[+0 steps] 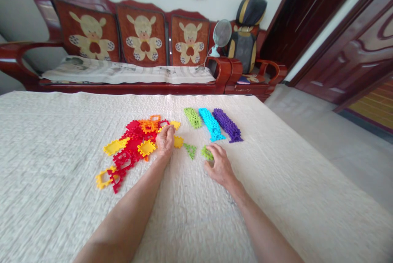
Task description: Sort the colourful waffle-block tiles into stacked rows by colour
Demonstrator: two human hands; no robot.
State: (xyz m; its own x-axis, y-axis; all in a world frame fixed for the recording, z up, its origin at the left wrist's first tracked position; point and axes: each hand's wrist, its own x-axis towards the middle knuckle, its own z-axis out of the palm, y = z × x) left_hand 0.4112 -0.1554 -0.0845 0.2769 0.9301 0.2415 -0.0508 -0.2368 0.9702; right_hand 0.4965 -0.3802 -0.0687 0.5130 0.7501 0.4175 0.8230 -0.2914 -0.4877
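Note:
My left hand (165, 141) is closed at the right edge of a loose pile of red interlocking plastic tiles (134, 145), mixed with orange tiles (149, 126) and yellow tiles (146, 147). Its fingertips are hidden, so whatever they pinch cannot be made out. Between thumb and fingers of my right hand (220, 165) is a green interlocking tile (207, 153), low over the cloth. A green triangular tile (190, 150) lies between the two hands. Beyond them are a short green row (193, 118), a light-blue row (211, 124) and a purple row (227, 124) of tiles stacked together.
A cream quilted cloth (190, 214) covers the table. Past its far edge stands a wooden sofa (153, 88) with bear-patterned cushions (143, 36). A small fan (221, 34) and a chair with a dark backrest (242, 48) are at the back right.

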